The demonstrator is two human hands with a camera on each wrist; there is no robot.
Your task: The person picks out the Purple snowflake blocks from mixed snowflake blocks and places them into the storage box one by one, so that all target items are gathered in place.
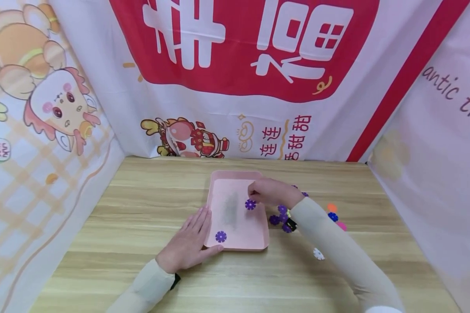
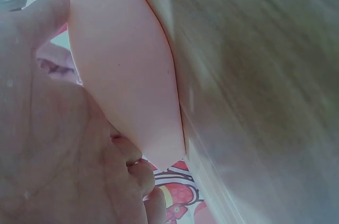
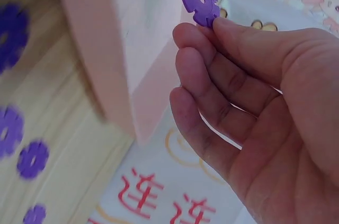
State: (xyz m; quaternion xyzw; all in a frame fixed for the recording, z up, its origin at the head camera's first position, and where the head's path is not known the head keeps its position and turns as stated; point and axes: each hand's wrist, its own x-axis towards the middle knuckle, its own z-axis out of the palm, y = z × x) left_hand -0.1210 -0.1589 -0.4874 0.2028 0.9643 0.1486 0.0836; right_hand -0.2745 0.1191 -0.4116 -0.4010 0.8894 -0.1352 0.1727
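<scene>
Over the right half of a pink tray, my right hand pinches a purple notched plastic disc by its edge between thumb and index finger. The other fingers of that hand are bent beneath, in the right wrist view. My left hand rests along the tray's left side with fingers extended, its thumb by the near edge. In the left wrist view the thumb and fingers lie against the tray wall. Another purple disc lies inside the tray at its near left corner.
Right of the tray lies a loose group of purple discs, partly hidden by the right wrist. Farther right are an orange disc, a blue disc and a pink disc. A white disc lies nearer. Printed cloths surround the wooden table.
</scene>
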